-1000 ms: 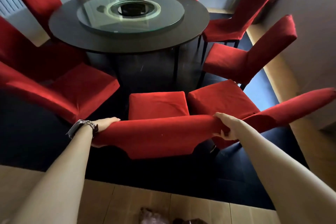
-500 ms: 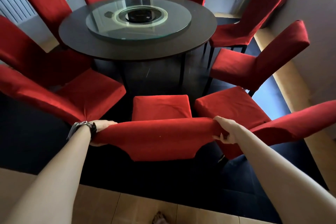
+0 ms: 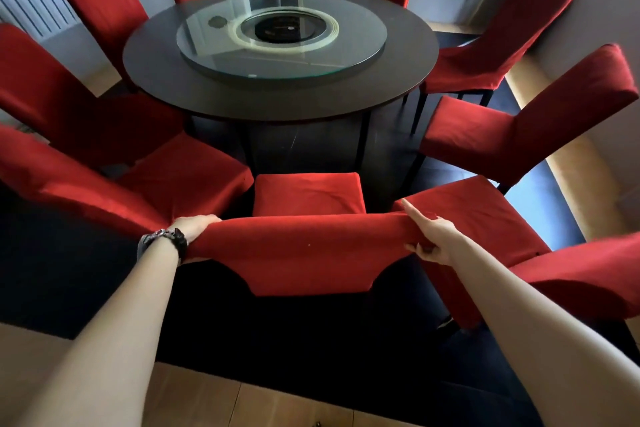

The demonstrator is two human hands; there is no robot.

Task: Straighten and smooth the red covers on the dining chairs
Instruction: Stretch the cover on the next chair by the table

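- Facing the nearest chair (image 3: pixel 308 194), its red cover (image 3: pixel 304 248) drawn over the top of the back, long axis left to right, straight ahead and square to both arms.
- Gripping the left end with the left hand (image 3: pixel 195 230), fingers curled over the top edge.
- Pinching the right end with the right hand (image 3: pixel 433 241), forefinger straight along the top, other fingers tucked beneath.
- Equally near, one hand per end; probably calls for an even pull outward and down.
- No containers in sight; only the round bench (image 3: pixel 277 111) beyond the chair.

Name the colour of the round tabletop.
The tabletop is dark brown, best in head view.
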